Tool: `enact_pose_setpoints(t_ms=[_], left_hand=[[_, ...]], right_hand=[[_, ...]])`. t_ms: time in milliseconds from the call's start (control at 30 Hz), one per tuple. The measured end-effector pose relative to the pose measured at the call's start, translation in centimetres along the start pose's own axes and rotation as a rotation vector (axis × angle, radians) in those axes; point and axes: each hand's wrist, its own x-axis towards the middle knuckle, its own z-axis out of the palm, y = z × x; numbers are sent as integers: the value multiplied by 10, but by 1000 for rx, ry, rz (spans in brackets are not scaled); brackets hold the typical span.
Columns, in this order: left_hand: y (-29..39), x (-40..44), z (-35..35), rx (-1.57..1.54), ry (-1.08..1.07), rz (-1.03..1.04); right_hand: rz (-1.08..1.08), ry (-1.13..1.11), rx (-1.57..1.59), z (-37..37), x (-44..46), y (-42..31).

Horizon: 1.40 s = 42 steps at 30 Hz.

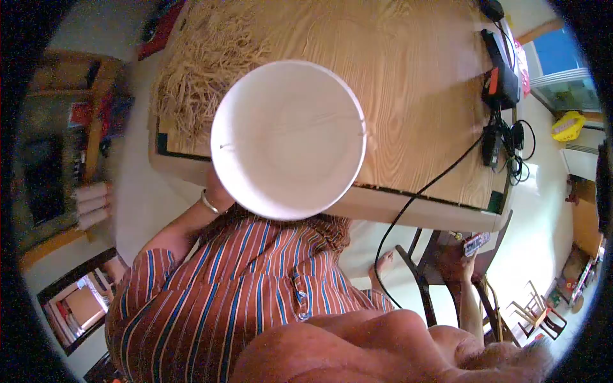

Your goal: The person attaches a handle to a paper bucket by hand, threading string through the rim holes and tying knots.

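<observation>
A white round container [288,140] fills the middle of the view, its mouth facing the camera and its inside pale with no contents showing. My left hand [218,186] grips its lower left side, with most of the fingers hidden behind it; a bangle circles that wrist. Lower right, my right hand [465,263] is closed around a small printed item [476,243] near a dark chair. The container is at the front edge of a wood-patterned table [415,96]. Pale, tangled strands [201,70] are spread on the table's left part.
Black adapters [501,87] and coiled cables [511,143] lie at the table's right edge. One black cable [415,196] hangs over the front. A dark chair [424,281] stands below right; a wooden chair [541,313] is farther off. Shelves [67,140] are at left.
</observation>
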Motion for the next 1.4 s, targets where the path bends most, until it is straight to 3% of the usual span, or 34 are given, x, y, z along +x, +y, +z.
enact_pose_setpoints(t_ms=[267, 467, 500, 533, 600, 667, 800, 933, 1067, 1400], left_hand=[[23, -5, 3, 39, -62, -29], [11, 5, -2, 77, 2, 64], [5, 3, 1, 84, 18, 101], [-9, -2, 10, -187, 11, -34], [-14, 0, 9, -35, 13, 3], [4, 0, 2, 17, -81, -65], [16, 12, 5, -28, 15, 115], [19, 11, 17, -92, -15, 81], [2, -1, 21, -117, -52, -86], [19, -6, 7, -17, -150, -76]], right_hand=[[-115, -8, -61, 0, -3, 49], [-101, 92, -334, -1, -4, 14], [-84, 71, -141, -2, -9, 4], [-65, 55, 61, -5, -15, -11], [-33, 57, 337, -8, -24, -34], [-26, 110, 317, -14, -23, -42], [-27, 212, 195, -24, -22, -47], [-3, 238, 155, -32, -17, -49], [22, 214, 119, -36, 0, -46], [22, 194, 91, -49, 31, -33]])
